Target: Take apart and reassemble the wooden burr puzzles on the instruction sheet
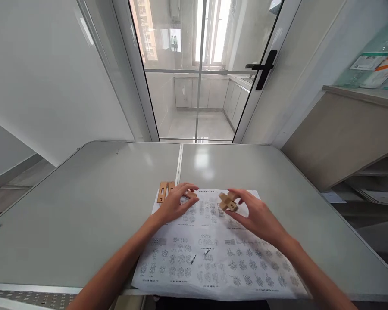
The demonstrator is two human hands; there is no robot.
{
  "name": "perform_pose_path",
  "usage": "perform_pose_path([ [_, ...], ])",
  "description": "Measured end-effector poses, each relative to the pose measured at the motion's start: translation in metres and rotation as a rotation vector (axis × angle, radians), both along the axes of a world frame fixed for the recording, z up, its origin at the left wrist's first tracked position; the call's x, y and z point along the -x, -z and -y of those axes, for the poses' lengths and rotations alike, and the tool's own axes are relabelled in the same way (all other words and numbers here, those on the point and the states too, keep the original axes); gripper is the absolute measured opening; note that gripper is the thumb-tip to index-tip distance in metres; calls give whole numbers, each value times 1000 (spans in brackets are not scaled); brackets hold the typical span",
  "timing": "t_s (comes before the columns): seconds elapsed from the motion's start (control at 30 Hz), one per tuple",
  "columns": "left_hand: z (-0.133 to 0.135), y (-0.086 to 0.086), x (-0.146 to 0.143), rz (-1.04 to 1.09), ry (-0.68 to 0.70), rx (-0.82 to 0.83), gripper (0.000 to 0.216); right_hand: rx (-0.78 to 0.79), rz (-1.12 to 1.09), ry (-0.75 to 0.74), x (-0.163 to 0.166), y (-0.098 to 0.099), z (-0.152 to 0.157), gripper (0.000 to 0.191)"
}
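Note:
My right hand [257, 215] holds a partly joined cluster of wooden puzzle blocks [228, 201] between fingers and thumb, just above a printed instruction sheet [213, 254]. My left hand [176, 202] reaches over the sheet's upper left part, fingers curled on a single wooden piece [190, 194]. Two loose wooden pieces [165, 190] lie on the table just left of that hand, at the sheet's top left corner.
The sheet lies on a grey folding table [84, 215] with a seam down its middle. A glass door [200, 69] with a black handle stands behind the table. A shelf unit [358, 137] with boxes is at the right.

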State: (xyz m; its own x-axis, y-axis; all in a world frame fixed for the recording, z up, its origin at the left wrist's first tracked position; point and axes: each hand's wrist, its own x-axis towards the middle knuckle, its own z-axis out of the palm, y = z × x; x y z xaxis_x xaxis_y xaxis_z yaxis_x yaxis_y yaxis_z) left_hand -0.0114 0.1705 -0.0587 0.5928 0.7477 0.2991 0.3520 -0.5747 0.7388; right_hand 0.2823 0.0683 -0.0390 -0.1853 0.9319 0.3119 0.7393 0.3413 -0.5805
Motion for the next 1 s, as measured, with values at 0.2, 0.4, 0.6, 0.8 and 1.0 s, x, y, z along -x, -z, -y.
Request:
perform_pose_path([
  [0.2, 4, 1, -3, 289, 184, 476, 77, -173, -112, -239, 55, -9, -38, 54],
  [0.4, 2, 6, -2, 439, 155, 644, 70, -171, -219, -300, 76, -2, -53, 61],
  [0.6, 5, 6, -8, 577, 72, 686, 65, -217, -516, -29, 83, 27, -54, 41],
  [0.8, 7, 9, -12, 400, -72, 488, 52, 405, -892, -228, 81, 42, -64, 37],
  [1.0, 4, 8, -11, 364, -41, 436, 55, 538, -1105, -334, 72, 45, -70, 44],
])
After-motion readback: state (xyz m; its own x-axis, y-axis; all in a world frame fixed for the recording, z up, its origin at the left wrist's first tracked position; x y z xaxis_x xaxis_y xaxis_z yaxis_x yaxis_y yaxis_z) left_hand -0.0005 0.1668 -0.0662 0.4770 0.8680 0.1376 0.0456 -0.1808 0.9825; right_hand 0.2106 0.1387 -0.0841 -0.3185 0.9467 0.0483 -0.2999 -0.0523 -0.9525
